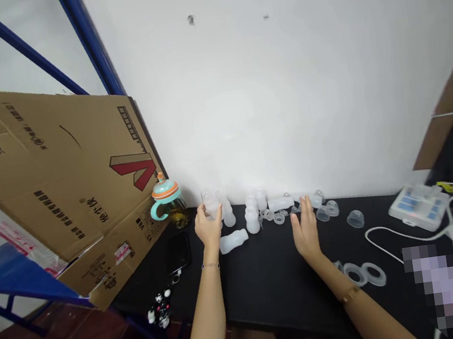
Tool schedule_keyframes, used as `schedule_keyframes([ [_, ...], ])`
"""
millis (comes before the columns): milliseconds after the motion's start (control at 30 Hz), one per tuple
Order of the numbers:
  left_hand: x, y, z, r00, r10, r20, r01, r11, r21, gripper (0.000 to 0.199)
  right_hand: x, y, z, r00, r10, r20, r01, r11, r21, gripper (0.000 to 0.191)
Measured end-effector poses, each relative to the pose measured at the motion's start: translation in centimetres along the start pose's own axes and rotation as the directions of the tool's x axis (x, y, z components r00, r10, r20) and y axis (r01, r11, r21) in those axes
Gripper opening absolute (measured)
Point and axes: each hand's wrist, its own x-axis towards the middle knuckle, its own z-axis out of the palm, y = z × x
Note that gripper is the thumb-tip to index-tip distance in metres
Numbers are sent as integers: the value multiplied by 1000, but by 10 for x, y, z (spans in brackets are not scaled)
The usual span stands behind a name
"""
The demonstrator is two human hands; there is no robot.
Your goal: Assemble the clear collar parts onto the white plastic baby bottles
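My left hand is wrapped round a clear, cup-like piece at the back left of the black table. Just right of it stand white bottles, and a white bottle lying on its side is below them. My right hand is raised over the table, fingers stretched out, holding nothing. Near its fingertips are another lying white bottle and small clear rings. Clear domes rest to its right.
A teal-lidded jug, a dark phone and a large cardboard box are on the left. Clear rings, a white cable and a divided plastic case lie to the right.
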Motion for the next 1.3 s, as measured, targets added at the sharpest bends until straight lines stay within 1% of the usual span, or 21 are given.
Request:
schedule_keyframes([
  [33, -4, -1, -2, 996, -43, 78, 40, 999, 33, 53, 0, 1, 0, 1000, -22, 3, 22, 1000, -22, 62],
  [100, -10, -3, -6, 962, -126, 240, 103, 989, 107, 53, -1, 3, 1, 999, -43, 24, 45, 996, -78, 62],
  [167, -15, -6, -10, 923, -174, 343, 118, 977, 179, 52, -3, 3, 3, 998, -41, 44, 47, 987, -157, 62],
  [233, -18, -10, -15, 889, -200, 411, 109, 966, 235, 52, -6, 2, 6, 995, -53, 87, 71, 972, -225, 61],
  [300, -20, -14, -18, 864, -214, 456, 94, 958, 271, 53, -8, -2, 10, 987, -79, 141, 116, 954, -278, 60],
  [367, -22, -18, -21, 849, -218, 481, 84, 955, 285, 53, -10, -5, 14, 976, -98, 194, 158, 933, -323, 59],
  [567, -20, -22, -23, 841, -192, 506, 54, 960, 274, 51, -15, -8, 24, 947, -91, 307, 223, 875, -429, 59],
  [700, -17, -22, -25, 827, -193, 528, 62, 965, 255, 57, -17, -7, 27, 935, -83, 345, 249, 847, -470, 59],
  [767, -16, -21, -31, 833, -185, 521, 66, 969, 238, 64, -17, -8, 28, 928, -80, 364, 260, 839, -477, 59],
  [833, -19, -17, -39, 868, -166, 468, 64, 972, 226, 74, -16, -10, 27, 920, -83, 383, 275, 833, -480, 59],
  [867, -21, -14, -43, 901, -138, 412, 52, 975, 214, 80, -16, -11, 26, 915, -85, 394, 283, 831, -479, 59],
  [900, -23, -10, -47, 940, -98, 327, 32, 979, 202, 87, -16, -13, 25, 910, -85, 406, 291, 829, -477, 60],
  [933, -27, -6, -51, 974, -30, 223, -11, 983, 181, 92, -16, -14, 25, 903, -84, 420, 298, 828, -475, 60],
  [967, -31, -1, -54, 990, 62, 128, -82, 983, 162, 94, -15, -15, 24, 896, -84, 435, 306, 827, -471, 60],
  [1000, -35, 4, -54, 987, 150, 56, -157, 975, 155, 94, -15, -16, 24, 889, -85, 450, 315, 826, -467, 61],
  [1033, -39, 9, -53, 973, 229, 13, -228, 961, 158, 92, -15, -17, 24, 881, -89, 464, 327, 824, -463, 61],
  [1067, -44, 13, -50, 952, 306, 1, -302, 939, 164, 91, -15, -17, 24, 874, -98, 477, 342, 820, -459, 61],
  [1100, -49, 17, -45, 921, 389, 16, -386, 908, 161, 91, -15, -18, 25, 865, -112, 488, 361, 815, -453, 61],
  [1167, -60, 24, -29, 836, 537, 113, -548, 825, 140, 88, -14, -18, 27, 845, -157, 511, 410, 804, -431, 61],
  [1200, -66, 26, -20, 782, 599, 172, -620, 775, 120, 86, -13, -18, 28, 832, -183, 524, 438, 796, -418, 61],
  [1300, -82, 36, 10, 618, 727, 300, -770, 636, 45, 84, -10, -15, 33, 785, -236, 572, 511, 769, -384, 62],
])
